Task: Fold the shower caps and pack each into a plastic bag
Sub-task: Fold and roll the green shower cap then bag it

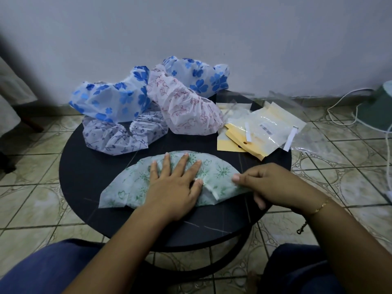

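Observation:
A green-patterned shower cap [131, 183] lies folded into a half circle near the front of the round dark table [84, 172]. My left hand [176, 185] presses flat on its middle with straight, spread fingers. My right hand [267, 183] pinches the cap's right end between thumb and curled fingers. Behind lie more caps: two with blue flowers [110, 100] [197, 77], one with pink flowers [186, 111] and one with purple print [118, 134]. A stack of clear plastic bags with yellow cards [261, 128] sits at the right.
The table stands on a tiled floor [31, 198] close to a white wall. White cables [343, 102] and a green object [381, 105] lie on the floor at the right. My knees in blue trousers [53, 270] are at the table's near edge.

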